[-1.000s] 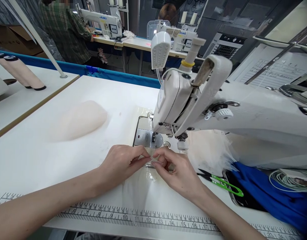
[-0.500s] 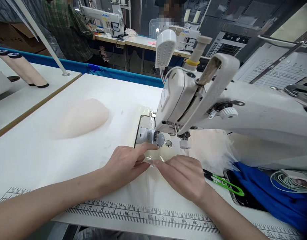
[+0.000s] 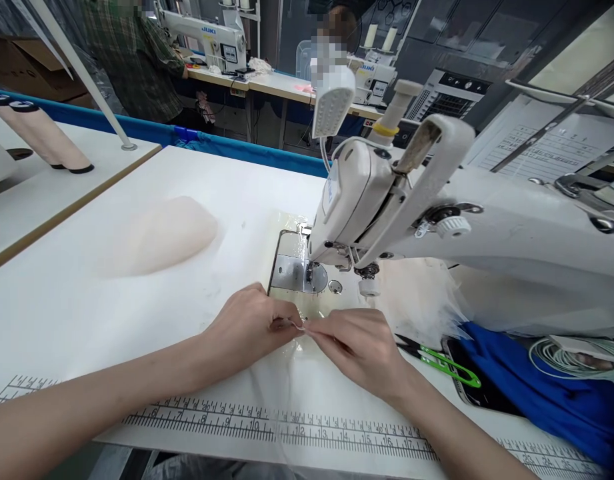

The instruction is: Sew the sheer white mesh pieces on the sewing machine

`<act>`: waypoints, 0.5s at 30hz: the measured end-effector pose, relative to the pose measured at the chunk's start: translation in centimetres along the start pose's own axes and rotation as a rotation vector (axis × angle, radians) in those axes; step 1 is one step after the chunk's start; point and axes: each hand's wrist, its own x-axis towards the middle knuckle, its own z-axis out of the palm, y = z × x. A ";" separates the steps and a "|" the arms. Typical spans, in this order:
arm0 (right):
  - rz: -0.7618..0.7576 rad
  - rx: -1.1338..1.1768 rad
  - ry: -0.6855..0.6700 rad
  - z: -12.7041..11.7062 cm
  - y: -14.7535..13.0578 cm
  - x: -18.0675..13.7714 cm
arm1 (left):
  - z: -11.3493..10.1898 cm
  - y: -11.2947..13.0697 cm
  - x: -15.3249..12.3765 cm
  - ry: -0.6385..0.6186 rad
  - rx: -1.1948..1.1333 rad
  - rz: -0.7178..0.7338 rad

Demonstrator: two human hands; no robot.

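Observation:
My left hand (image 3: 251, 327) and my right hand (image 3: 363, 347) meet just in front of the sewing machine's needle plate (image 3: 291, 272). Both are closed in a pinch on the edge of a thin, sheer piece of fabric (image 3: 297, 327), their fingertips almost touching. The rest of that fabric seems to trail faintly towards the table's front edge; its outline is hard to make out. Above and beyond my hands stands the white sewing machine (image 3: 357, 193), its presser foot over the metal plate.
A pale sheer fabric piece (image 3: 171, 233) lies at left, more sheer fabric (image 3: 419, 293) under the machine arm. At right are green-handled thread snips (image 3: 449, 367), a dark phone (image 3: 481, 387) and blue cloth (image 3: 547, 400). A printed ruler (image 3: 227, 421) runs along the front. Other people work behind.
My left forefinger, stretched out towards the needle plate before, has curled back into a pinch. Both hands have drawn together on the fabric's edge, and the camera view has shifted slightly.

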 end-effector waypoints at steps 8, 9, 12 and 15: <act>0.442 0.054 -0.040 1.5 1.5 1.0 | 0.5 -0.5 0.2 0.064 0.226 -0.028; 0.455 0.031 -0.041 1.5 1.6 1.1 | 0.4 -0.4 0.2 0.096 0.289 0.026; 0.451 -0.008 -0.041 1.8 1.8 1.3 | 0.3 -0.2 0.1 0.221 0.492 0.237; 0.435 -0.039 -0.036 2.1 2.0 1.2 | 0.5 0.0 -0.2 0.293 0.621 0.400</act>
